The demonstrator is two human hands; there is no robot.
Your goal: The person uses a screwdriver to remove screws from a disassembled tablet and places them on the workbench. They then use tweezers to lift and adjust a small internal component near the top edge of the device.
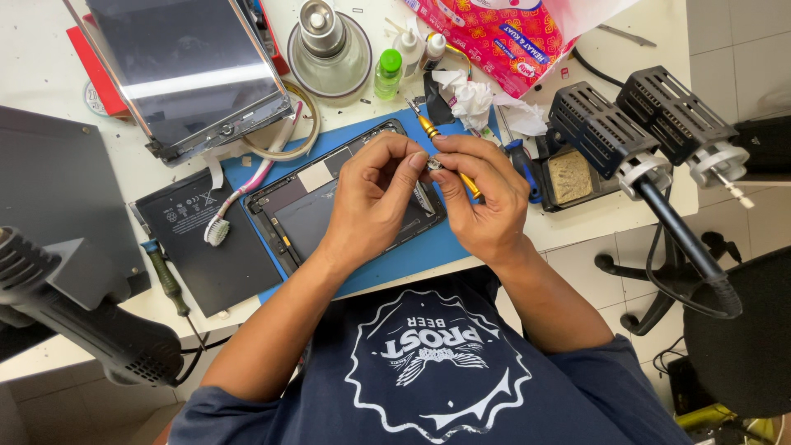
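From the head camera, my left hand (375, 198) and right hand (482, 202) meet at the centre of the view, fingertips pressed together around a small metal part (434, 165), too tiny to make out beyond a dull grey glint. Both hands pinch it, thumbs and forefingers closed on it from either side. A slim screwdriver (445, 151) with a yellow knurled handle runs under my right fingers, its steel tip pointing toward eleven o'clock; I cannot tell whether my hand grips it.

Below my hands lies an opened tablet body (309, 210), a flat dark shell with grey shielding plates inside, resting on a smooth blue mat (395, 264). At nine o'clock a matte black battery pack (210, 247) lies flat, a white bristled brush (227, 214) across its corner and a green-handled screwdriver (165, 278) at its edge. At eleven o'clock the detached glass screen (189, 70) is propped, glossy and dark. At twelve stands a round glass-and-metal dispenser (328, 45) with a small green-capped bottle (387, 74) beside it. At two o'clock a black tray (568, 177) holds a coarse yellowish sponge; crumpled white tissue (478, 103) sits near it
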